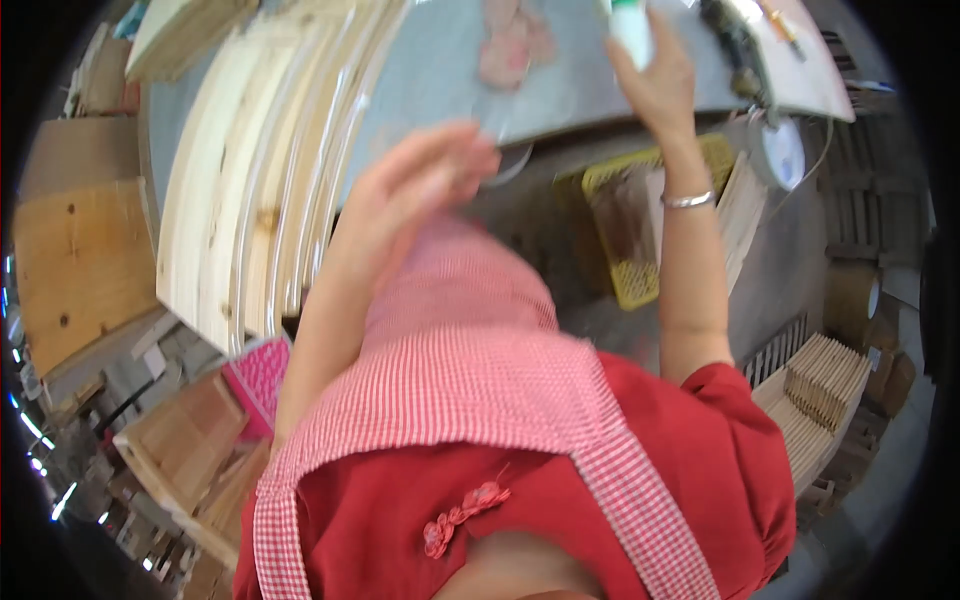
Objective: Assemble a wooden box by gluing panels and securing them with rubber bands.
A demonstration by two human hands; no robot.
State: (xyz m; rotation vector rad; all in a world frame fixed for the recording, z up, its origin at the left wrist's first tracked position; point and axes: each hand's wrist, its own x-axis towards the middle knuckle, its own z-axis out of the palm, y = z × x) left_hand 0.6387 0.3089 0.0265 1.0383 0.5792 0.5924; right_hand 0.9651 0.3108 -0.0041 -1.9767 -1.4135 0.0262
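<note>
My right hand [662, 85] is closed round a white bottle with a green part [632, 35], over the far right of the grey table [430, 75]. The top of the bottle is cut off by the picture's edge. My left hand [425, 175] is in front of the table's near edge, blurred by motion. Its fingers are loosely stretched out, with nothing visible in them. Between the two hands, farther back, a crumpled pinkish cloth [515, 50] lies on the table. Long pale wooden boards [235, 170] lie side by side to the left of my left hand.
Below the table's edge is a yellow plastic basket [637, 285] with wooden pieces in it. A dark tool or cord [735, 50] lies at the far right, near a pale board [805, 60]. Stacked wooden slats [825, 375] stand at right, a wooden box [180, 440] at lower left.
</note>
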